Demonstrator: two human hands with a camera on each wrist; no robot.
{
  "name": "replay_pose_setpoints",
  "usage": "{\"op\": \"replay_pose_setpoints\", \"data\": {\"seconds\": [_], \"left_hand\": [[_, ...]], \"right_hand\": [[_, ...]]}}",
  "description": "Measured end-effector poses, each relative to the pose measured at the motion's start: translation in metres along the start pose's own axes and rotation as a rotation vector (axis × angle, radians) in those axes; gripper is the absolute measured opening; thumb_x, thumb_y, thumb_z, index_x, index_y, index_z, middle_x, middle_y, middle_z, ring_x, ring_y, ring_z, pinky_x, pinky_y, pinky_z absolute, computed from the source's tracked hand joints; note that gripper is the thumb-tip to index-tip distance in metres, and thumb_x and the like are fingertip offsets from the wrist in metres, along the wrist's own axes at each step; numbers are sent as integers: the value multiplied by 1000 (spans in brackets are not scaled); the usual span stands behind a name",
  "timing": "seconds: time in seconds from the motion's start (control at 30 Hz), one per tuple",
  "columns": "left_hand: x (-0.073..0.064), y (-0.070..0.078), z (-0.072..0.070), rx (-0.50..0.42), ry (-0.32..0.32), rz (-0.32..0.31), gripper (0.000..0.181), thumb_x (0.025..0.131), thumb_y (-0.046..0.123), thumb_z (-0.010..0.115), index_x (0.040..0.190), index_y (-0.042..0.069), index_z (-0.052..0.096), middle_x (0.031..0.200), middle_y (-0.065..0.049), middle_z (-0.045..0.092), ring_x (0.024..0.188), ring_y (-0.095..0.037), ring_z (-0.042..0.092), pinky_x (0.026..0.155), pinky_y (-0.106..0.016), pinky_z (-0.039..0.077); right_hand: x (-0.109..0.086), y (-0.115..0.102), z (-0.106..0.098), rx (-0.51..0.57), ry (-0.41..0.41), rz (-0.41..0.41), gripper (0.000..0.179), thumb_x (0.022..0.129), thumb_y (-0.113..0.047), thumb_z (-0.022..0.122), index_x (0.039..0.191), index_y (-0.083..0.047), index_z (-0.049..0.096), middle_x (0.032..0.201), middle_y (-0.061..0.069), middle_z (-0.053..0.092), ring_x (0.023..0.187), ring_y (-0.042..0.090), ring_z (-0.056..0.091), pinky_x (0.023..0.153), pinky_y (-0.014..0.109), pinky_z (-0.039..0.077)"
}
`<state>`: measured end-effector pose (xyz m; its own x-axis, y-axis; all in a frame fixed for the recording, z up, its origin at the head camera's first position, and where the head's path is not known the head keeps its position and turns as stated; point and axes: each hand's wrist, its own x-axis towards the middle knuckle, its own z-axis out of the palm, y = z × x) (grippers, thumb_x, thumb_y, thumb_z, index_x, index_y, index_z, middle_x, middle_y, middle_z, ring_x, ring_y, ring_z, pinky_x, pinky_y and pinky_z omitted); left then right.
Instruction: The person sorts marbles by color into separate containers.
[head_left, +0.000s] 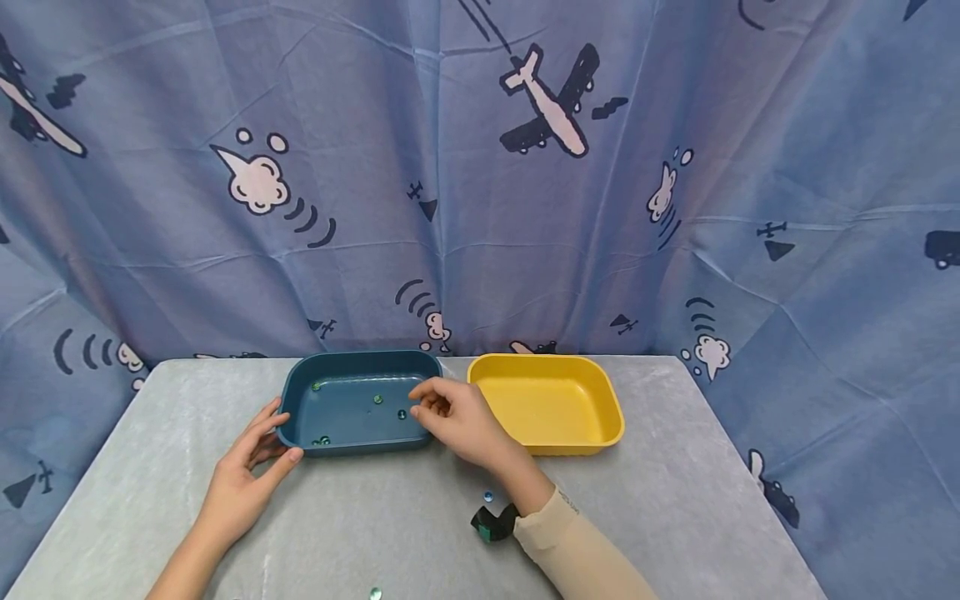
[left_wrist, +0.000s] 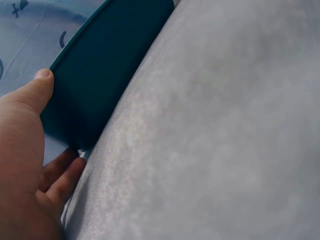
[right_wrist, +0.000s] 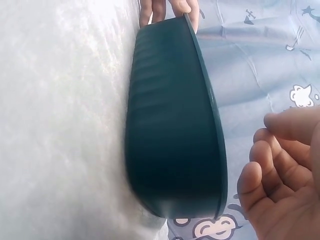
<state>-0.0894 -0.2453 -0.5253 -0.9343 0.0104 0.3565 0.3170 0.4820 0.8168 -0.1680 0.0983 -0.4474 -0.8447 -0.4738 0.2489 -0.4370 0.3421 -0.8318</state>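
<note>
A teal tray [head_left: 360, 450] stands on the table with several small green glass beads [head_left: 378, 399] on its floor. My left hand [head_left: 243, 475] holds the tray's left end, its thumb at the front corner of the rim and its fingers along the side. The left wrist view has that thumb [left_wrist: 44, 75] against the rim, two fingertips low by the base. Over the tray's right end hovers my right hand [head_left: 461, 417], fingers loosely bent, with a gap between thumb and forefinger. Nothing shows between those fingers [right_wrist: 262, 155] in the right wrist view.
A yellow tray [head_left: 546, 448] stands to the right of the teal one, partly behind my right hand. A blue bead [head_left: 488, 497] lies by a black device [head_left: 493, 523] at my right wrist. Another pale green bead [head_left: 376, 593] lies near the front. A patterned curtain [head_left: 480, 208] hangs behind.
</note>
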Motion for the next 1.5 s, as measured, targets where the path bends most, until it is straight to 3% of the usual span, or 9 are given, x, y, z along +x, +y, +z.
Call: {"op": "replay_pose_setpoints", "data": {"seconds": [0.77, 1.03, 1.23, 1.5], "left_hand": [[-1, -3, 2, -13, -10, -19, 59, 103, 8, 79, 158, 11, 57, 175, -8, 38, 126, 2, 61, 95, -10, 54], [0, -4, 3, -10, -13, -15, 59, 103, 8, 79, 158, 10, 57, 175, -7, 37, 126, 2, 60, 96, -9, 54], [-1, -2, 2, -1, -14, -21, 59, 103, 9, 79, 158, 9, 57, 175, -6, 37, 126, 1, 60, 96, -10, 54], [0, -1, 0, -10, -5, -15, 59, 103, 7, 79, 157, 10, 57, 174, -10, 38, 125, 3, 60, 95, -10, 54]], "right_hand": [[-36, -31, 4, 21, -209, -89, 11, 106, -15, 76, 116, -18, 78, 96, -12, 69, 85, 6, 61, 74, 22, 58], [-51, -29, 17, -22, -304, -92, 11, 106, -16, 76, 117, -14, 78, 94, -13, 66, 83, 0, 58, 72, 17, 57], [-59, -26, 31, -23, -373, -133, 14, 106, -15, 76, 117, -8, 78, 92, -13, 65, 81, -5, 56, 71, 13, 56], [-65, -25, 46, -84, -464, -203, 12, 108, -19, 74, 116, -11, 78, 92, -15, 64, 80, -11, 53, 70, 9, 55]]}}
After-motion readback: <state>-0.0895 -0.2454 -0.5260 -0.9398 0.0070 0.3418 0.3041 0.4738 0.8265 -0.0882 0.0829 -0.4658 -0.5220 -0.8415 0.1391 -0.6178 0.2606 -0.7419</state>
